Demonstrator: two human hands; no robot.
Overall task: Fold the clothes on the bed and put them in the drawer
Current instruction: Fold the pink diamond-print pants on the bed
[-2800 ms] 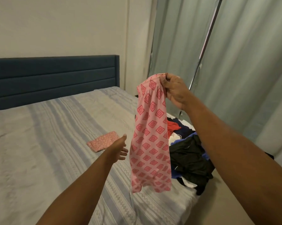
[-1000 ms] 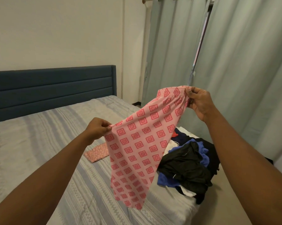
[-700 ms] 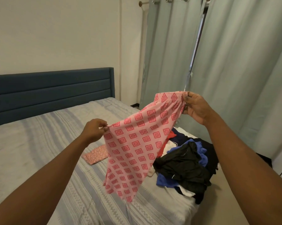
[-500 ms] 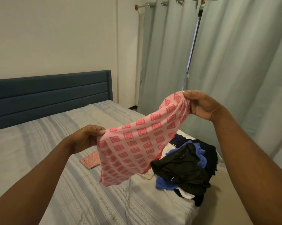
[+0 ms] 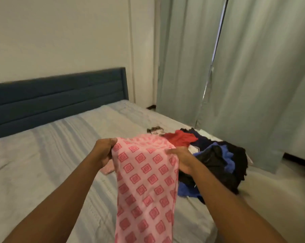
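Note:
A pink garment with red square patterns hangs in front of me over the bed. My left hand grips its upper left edge. My right hand holds the upper right edge, fingers partly hidden behind the cloth. Both hands are level and close together, and the cloth drops toward the bottom of the frame. A folded pink piece lies on the bed just below my left hand, mostly hidden.
A heap of unfolded clothes, black, blue, red and white, lies at the bed's right edge. Pale green curtains hang behind it. A dark blue headboard lines the far side. No drawer is in view.
My right hand has dropped from high on the right to the level of my left hand. The two hands have come closer, and the garment now hangs straight down instead of stretching slantwise.

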